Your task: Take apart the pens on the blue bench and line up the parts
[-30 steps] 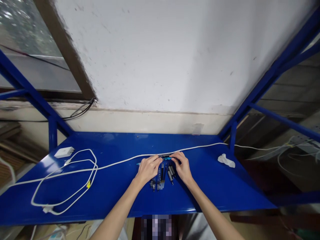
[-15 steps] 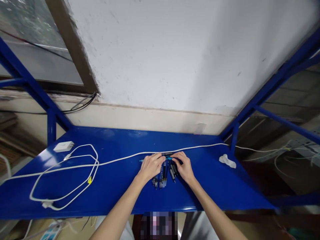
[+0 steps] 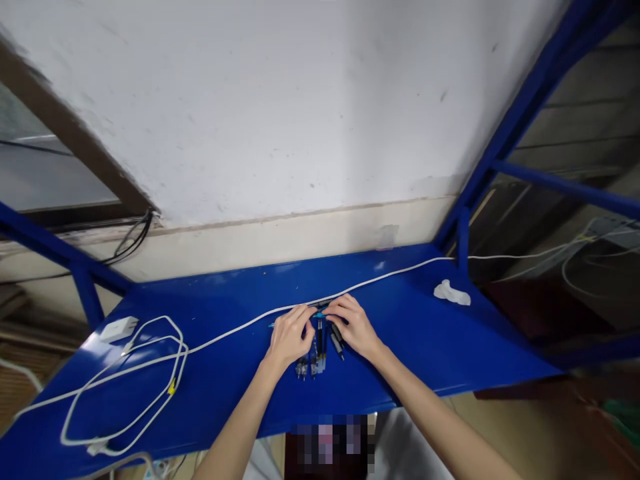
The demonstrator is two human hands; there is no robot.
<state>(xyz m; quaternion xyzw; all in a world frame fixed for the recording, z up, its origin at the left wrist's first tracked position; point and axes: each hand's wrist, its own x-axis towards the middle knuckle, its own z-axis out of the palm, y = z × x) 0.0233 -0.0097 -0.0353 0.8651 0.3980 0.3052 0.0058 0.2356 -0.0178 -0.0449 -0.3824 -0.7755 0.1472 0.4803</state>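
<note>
My left hand (image 3: 291,333) and my right hand (image 3: 353,327) are close together over a small group of pen parts on the blue table. Between their fingertips is a blue pen (image 3: 319,315), mostly covered by the fingers. The right thumb and fingers pinch it, while the left fingers curl against its other side with the thumb lower. A light blue tip (image 3: 271,325) shows left of my left hand. Below lie clear pen barrels (image 3: 313,363), thin dark refills (image 3: 323,343) and black pen pieces (image 3: 337,341). Another dark piece (image 3: 325,303) lies behind the fingers.
A white cable (image 3: 240,328) crosses the blue table (image 3: 240,400) just behind my hands. Looped cable (image 3: 175,363) and a white charger (image 3: 119,329) lie at left. Crumpled white tissue (image 3: 452,293) is at right. Blue frame posts (image 3: 463,240) and a wall (image 3: 260,120) bound the table.
The view has turned and tilted, shifting the scene. Both hands stay together at the blue pen; the left thumb now shows lower, apart from the left fingertips.
</note>
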